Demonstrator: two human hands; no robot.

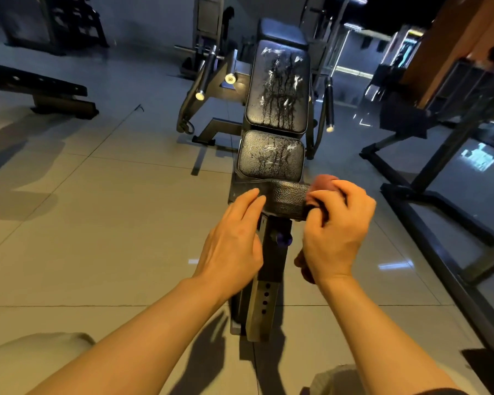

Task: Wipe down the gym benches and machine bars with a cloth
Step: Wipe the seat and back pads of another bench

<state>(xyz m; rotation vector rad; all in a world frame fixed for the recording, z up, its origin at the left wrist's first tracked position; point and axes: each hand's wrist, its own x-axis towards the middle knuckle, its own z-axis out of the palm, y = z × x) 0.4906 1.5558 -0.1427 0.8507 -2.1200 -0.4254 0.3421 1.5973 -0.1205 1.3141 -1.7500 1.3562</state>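
Benches first: the black padded gym bench (277, 89) stands straight ahead of me on the pale tiled floor (97, 195), its long backrest and the square seat pad (270, 156) both streaked with wet runs and white smears. Open floor lies wide on my left, out to a low black flat bench (35, 86) near the left edge. On my right the room is tighter, with a black steel machine frame (439, 172) running close along that side. Nearest me is the bench's small textured black front pad (285, 196), mounted on an upright post with a dark knob (283, 238). My left hand (231, 240) has its grip spread, straight fingertips touching the pad's left edge. My right hand (337, 229) has its grip curled round a bunched reddish-brown cloth (324, 185), pressing it against the pad's right end.
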